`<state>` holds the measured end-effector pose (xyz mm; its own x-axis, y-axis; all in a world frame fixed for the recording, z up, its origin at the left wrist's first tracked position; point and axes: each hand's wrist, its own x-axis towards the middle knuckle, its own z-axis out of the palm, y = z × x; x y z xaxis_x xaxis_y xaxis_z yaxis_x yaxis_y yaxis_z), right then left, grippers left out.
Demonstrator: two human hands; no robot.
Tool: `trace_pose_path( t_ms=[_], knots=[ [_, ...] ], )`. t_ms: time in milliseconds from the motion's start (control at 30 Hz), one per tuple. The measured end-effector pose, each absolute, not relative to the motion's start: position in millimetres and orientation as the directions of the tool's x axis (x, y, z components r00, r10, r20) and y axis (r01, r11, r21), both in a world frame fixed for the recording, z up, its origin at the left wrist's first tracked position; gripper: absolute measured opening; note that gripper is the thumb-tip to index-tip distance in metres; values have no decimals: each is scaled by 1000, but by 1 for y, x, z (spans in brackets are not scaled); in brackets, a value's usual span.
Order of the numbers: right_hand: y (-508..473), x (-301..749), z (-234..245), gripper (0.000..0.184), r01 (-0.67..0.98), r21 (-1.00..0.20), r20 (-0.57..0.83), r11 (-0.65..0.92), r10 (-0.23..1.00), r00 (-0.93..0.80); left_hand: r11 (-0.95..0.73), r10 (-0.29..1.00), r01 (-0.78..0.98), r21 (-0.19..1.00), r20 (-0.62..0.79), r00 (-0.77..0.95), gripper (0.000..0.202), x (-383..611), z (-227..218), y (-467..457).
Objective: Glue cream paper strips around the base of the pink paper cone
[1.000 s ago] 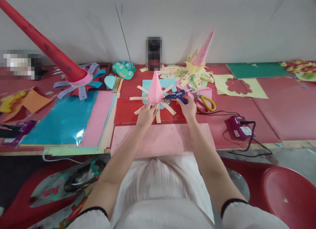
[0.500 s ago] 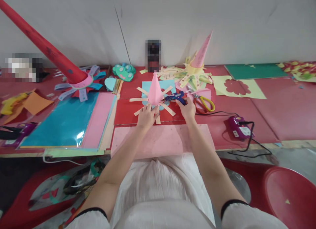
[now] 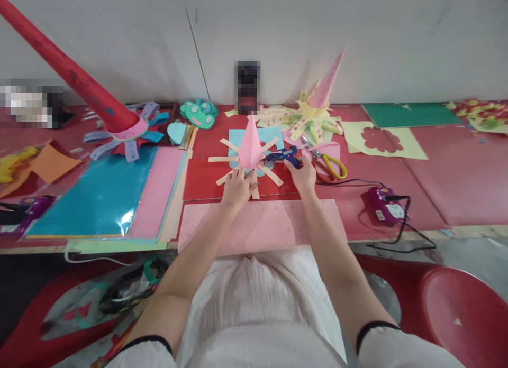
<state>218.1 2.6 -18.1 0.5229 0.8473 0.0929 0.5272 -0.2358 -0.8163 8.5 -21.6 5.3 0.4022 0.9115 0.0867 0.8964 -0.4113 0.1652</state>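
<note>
Head view: a red bench (image 3: 464, 172), its back edge along a pale wall (image 3: 138, 51).
Pink cone (image 3: 251, 146): upright, between the bench's front and back edges, pale strips (image 3: 220, 159) spread around its base.
Left hand (image 3: 237, 189): fingers at the cone's base; whether they grip it, I cannot tell.
Right hand (image 3: 304, 176): grasping a blue glue gun (image 3: 291, 155), nozzle close to the cone's base.
Scissors (image 3: 336, 167): just beside the right hand.
Purple socket box (image 3: 387, 205): near the bench's front edge, right of the scissors.

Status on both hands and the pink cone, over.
Left hand at base of pink cone, upright. Right hand holding blue glue gun, nozzle toward cone. Scissors close beside right hand.
</note>
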Motion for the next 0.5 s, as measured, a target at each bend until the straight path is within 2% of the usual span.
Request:
trace_pose_path(
  t_ms=[500],
  knots=[
    [1, 216, -13, 33, 539, -799, 75, -266, 846, 528, -427, 904, 895, 129, 85, 419, 40, 10, 4, -21]
  ],
)
